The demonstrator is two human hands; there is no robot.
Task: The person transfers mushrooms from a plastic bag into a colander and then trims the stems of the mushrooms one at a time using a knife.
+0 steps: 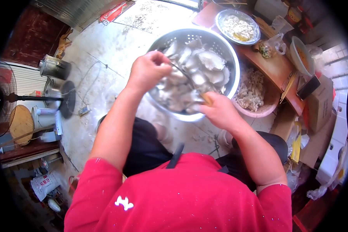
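A large metal colander (237, 73) full of pale grey-white mushrooms (210, 61) stands before my knees. Over its left rim is my left hand (149, 71), thumb and fingers closed in a pinch; what lies between them is too small to make out. At the colander's lower right, my right hand (219, 111) is wrapped round the light wooden handle (206, 99) of a tool. A thin dark, curved strip (185, 75) runs from near my left fingertips down toward that handle, blurred against the mushrooms.
To the right, a pink basin (265, 110) holds torn mushroom pieces. Beyond it, a wooden board (261, 62) bears a bowl of white food with yellow (237, 27). Another bowl (301, 56) stands farther right. At the left are a fan (5, 96) and a metal pot (54, 67).
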